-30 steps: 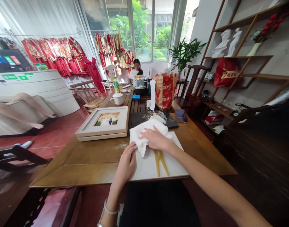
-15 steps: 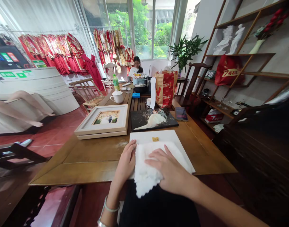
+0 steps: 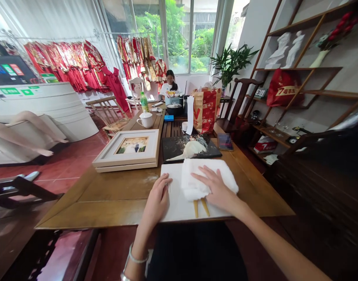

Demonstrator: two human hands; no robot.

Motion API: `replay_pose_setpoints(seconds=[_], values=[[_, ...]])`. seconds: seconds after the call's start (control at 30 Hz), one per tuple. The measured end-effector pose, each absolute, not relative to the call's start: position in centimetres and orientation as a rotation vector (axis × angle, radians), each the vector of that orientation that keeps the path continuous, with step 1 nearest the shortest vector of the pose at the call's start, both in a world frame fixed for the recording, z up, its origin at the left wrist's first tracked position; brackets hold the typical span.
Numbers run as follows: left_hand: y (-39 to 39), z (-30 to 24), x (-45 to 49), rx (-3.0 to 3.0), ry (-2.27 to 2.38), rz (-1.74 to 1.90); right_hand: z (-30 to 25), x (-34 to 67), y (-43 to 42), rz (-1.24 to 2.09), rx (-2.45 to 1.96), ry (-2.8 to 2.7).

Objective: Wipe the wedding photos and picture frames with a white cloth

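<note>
A flat white board [image 3: 175,207] lies at the table's near edge. My left hand [image 3: 159,197] is closed on the board's left edge, its fingers bent close together. On the board's right part, my right hand [image 3: 215,186] lies flat on a white fluffy cloth [image 3: 193,171], fingers spread and pressing it down. Two tapering yellowish-brown leg-like shapes [image 3: 196,209] show on the board below the cloth. Whatever they belong to is covered by the cloth.
A light picture frame [image 3: 108,156] lies left of the board. Behind the board is a dark photo panel [image 3: 174,146], with a phone [image 3: 225,141] to its right. Farther back stand a white lidded cup [image 3: 145,120] and a paper bag [image 3: 208,111]. A person [image 3: 169,84] sits at the far end.
My right hand has moved the cloth up and to the right, off the board's near edge. Two yellowish-brown leg shapes now show, and a small piece above is now covered. My left hand stays.
</note>
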State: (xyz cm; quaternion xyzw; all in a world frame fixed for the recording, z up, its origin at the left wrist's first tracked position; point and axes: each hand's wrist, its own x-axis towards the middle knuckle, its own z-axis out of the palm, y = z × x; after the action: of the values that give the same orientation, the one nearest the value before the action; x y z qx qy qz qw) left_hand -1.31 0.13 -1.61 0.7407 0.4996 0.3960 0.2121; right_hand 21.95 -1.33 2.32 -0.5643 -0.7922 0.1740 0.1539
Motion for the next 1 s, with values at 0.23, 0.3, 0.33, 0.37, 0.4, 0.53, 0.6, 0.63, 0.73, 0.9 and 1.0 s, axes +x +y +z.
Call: replay_pose_setpoints(seconds=[0.23,0.3,0.33,0.37,0.4,0.53,0.6,0.63,0.73,0.9,1.0], values=[[0.0,-1.5,-1.3,2.084,1.371,1.087,3.4,21.1,-10.0,0.498,-1.601,-2.389],[0.0,-1.5,-1.3,2.09,1.375,1.078,3.6,21.7,-9.7,0.494,-1.579,-2.381],[0.0,-1.5,-1.3,2.092,1.378,1.075,3.6,22.1,-9.0,0.489,-1.558,-2.373],[0.0,-1.5,-1.4,2.094,1.381,1.075,3.5,22.5,-8.0,0.482,-1.533,-2.367],[0.0,-1.5,-1.4,2.095,1.382,1.077,3.4,23.0,-6.7,0.472,-1.508,-2.36],[0.1,-1.8,-1.4,2.086,1.374,1.092,2.6,24.7,-0.9,0.394,-1.573,-2.309],[0.2,-1.8,-1.5,2.086,1.369,1.101,2.3,25.3,1.1,0.353,-1.663,-2.273],[0.2,-1.8,-1.5,2.088,1.367,1.102,2.2,25.5,1.7,0.342,-1.688,-2.265],[0.2,-1.7,-1.5,2.095,1.371,1.093,2.1,25.6,1.4,0.339,-1.707,-2.28],[0.1,-1.7,-1.4,2.084,1.38,1.097,2.2,24.9,-4.7,0.294,-1.728,-2.388],[0.1,-1.7,-1.4,2.088,1.372,1.101,2.8,24.7,-9.0,0.338,-1.696,-2.453]])
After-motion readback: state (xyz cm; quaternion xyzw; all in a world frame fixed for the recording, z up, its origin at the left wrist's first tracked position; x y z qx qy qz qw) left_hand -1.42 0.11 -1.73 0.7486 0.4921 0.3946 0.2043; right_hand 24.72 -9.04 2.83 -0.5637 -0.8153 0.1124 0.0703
